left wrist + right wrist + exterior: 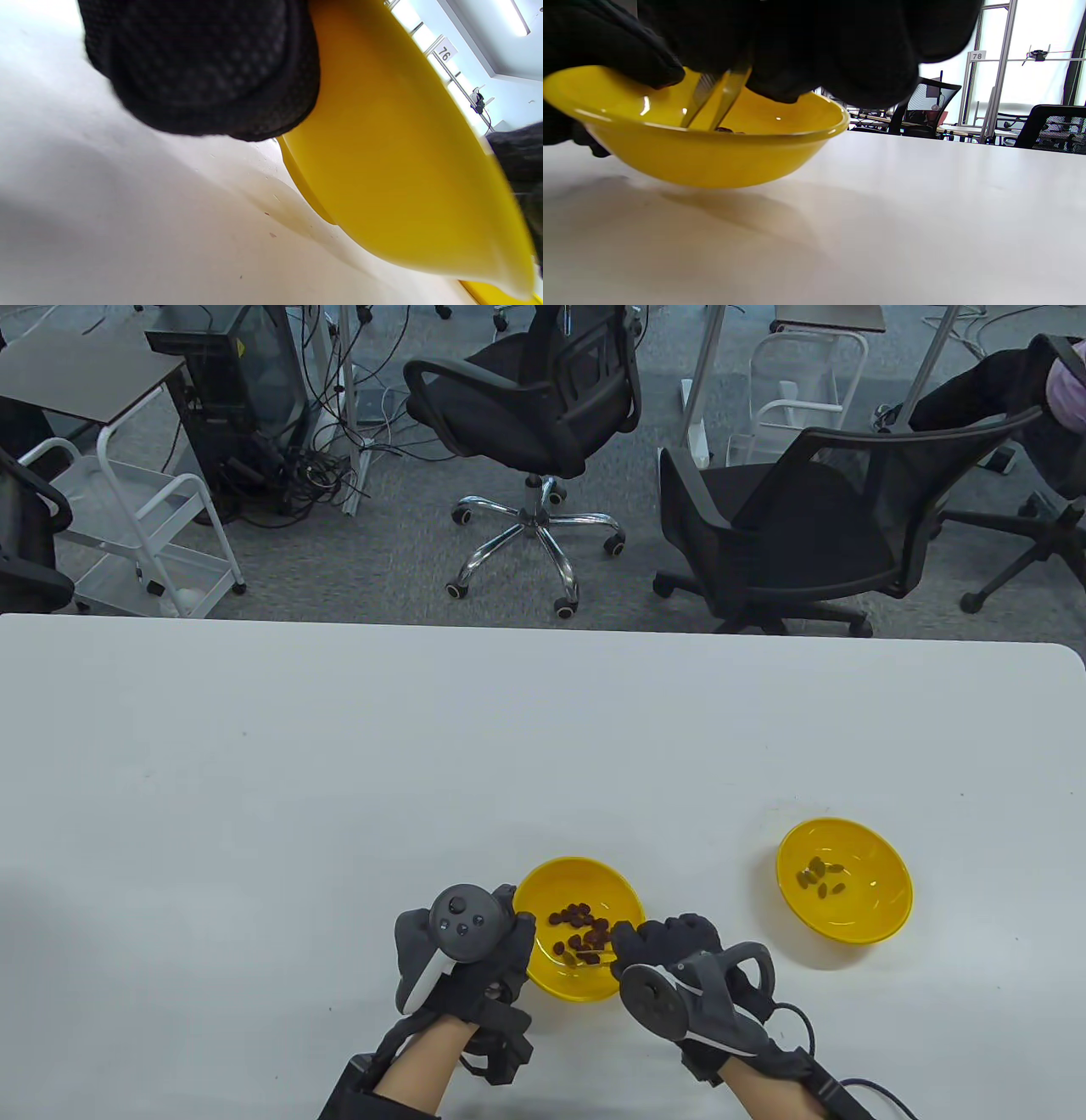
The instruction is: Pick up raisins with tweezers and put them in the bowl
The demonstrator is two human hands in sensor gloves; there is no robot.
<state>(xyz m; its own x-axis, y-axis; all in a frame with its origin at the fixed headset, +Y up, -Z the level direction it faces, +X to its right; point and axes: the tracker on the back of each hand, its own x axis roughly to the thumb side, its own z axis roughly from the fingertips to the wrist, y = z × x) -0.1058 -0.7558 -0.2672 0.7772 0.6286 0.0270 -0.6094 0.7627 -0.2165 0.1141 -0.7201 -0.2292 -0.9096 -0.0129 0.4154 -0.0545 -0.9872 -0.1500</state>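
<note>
A white table (339, 780) fills the lower two thirds of the table view, with black office chairs (534, 407) and a white wire cart (144, 526) on the grey floor across the top of the frame.

Two yellow bowls stand on the table. The near bowl (543, 891) sits at the bottom centre of the frame, between the two hands, and holds a heap of dark raisins (581, 933). The far bowl (882, 899) stands well apart at the lower right and holds a few raisins (821, 877) of its own.

The left hand (462, 959), at the lower centre-left, rests against the left rim of the near bowl; in the left wrist view its gloved fingers (203, 72) press on the bowl's outer wall (403, 169) at the upper part of the frame.

The right hand (679, 959), just right of the near bowl, grips metal tweezers (717, 99). In the right wrist view the fingers (814, 46) close around the tweezers at the upper left, and the two prongs slant down into the bowl (712, 156), their tips close together and just beside a raisin (724, 129) showing over the rim. Whether the tips pinch a raisin cannot be told.
</note>
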